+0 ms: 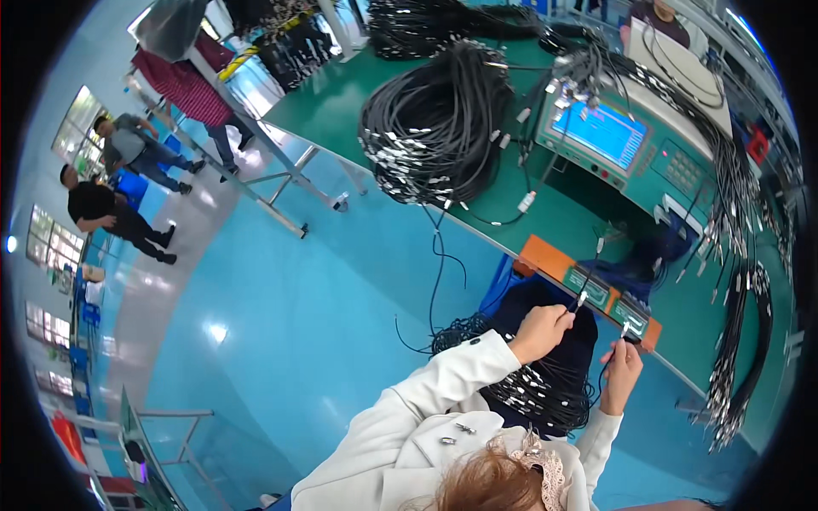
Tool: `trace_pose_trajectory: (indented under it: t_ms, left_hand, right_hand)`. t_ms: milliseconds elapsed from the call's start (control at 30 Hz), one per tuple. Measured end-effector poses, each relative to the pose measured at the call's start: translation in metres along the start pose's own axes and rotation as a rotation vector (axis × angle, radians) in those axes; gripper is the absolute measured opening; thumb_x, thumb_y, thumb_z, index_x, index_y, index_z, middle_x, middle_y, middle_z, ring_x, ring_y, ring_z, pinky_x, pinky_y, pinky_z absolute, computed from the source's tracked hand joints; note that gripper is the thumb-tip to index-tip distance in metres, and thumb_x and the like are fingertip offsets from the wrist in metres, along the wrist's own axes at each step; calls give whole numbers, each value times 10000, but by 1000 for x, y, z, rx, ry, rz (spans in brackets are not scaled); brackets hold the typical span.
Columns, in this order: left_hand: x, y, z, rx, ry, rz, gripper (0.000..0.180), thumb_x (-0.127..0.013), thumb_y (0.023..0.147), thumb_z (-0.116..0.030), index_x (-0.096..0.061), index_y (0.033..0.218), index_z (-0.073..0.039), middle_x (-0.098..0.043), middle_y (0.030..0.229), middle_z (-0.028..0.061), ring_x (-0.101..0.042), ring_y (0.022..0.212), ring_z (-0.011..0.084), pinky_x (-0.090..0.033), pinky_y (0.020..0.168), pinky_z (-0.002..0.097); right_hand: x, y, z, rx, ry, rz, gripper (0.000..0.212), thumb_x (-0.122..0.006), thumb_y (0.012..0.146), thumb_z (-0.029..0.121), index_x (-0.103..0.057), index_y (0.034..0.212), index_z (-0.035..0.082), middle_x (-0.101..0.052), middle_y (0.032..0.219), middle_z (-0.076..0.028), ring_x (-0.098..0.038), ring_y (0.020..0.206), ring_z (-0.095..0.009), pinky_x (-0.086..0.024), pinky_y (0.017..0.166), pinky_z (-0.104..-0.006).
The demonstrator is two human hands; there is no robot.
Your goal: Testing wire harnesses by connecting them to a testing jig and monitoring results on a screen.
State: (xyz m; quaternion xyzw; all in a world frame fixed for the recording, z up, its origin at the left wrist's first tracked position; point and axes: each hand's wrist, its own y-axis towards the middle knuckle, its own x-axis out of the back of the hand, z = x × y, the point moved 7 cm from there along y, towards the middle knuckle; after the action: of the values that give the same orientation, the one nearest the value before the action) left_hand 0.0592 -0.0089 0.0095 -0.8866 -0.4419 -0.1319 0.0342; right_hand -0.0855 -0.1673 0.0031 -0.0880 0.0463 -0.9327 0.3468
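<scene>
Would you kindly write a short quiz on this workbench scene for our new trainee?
1. What is the person's left hand holding?
2. True or false: the green instrument has a lit blue screen.
3. Fill in the blank: the big coil of black cables lies on a ____ tabletop.

Key: 1. A cable end. 2. True. 3. Green.

Contact not verifiable

Left hand (543, 332): left plug (583, 298) too small to confirm contact with the orange fixture (545, 255). Right hand (623, 373): same finding for right plug (626, 329). Left sleeve (456, 368) conceals part of the cable coil (538, 395). Screen (601, 136) readout illegible. Grey covering (170, 30) hides a plaid-shirted person's (186, 87) head; upper edge cuts off a black cable pile (434, 30).
</scene>
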Motion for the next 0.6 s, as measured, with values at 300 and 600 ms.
trace_pose_trajectory:
  t_ms: [300, 600]
  left_hand:
    - [-11, -55, -35, 24, -465, 243, 256, -506, 948, -206, -601, 848, 10, -581, 698, 4, -511, 656, 33, -405, 591, 208]
    - [25, -67, -161, -447, -569, 204, 145, -567, 893, -100, -580, 911, 44, -548, 806, 79, -520, 716, 170, -422, 666, 275]
  right_hand:
    - [-5, -57, 42, 178, -112, 23, 162, -536, 917, 100, -582, 802, -4, -445, 653, 32, -322, 511, -18, -217, 449, -198]
    - [-32, -95, 163, 566, 182, 128, 119, -489, 928, 6, -580, 871, -45, -436, 823, 1, -375, 624, -33, -286, 530, -162]
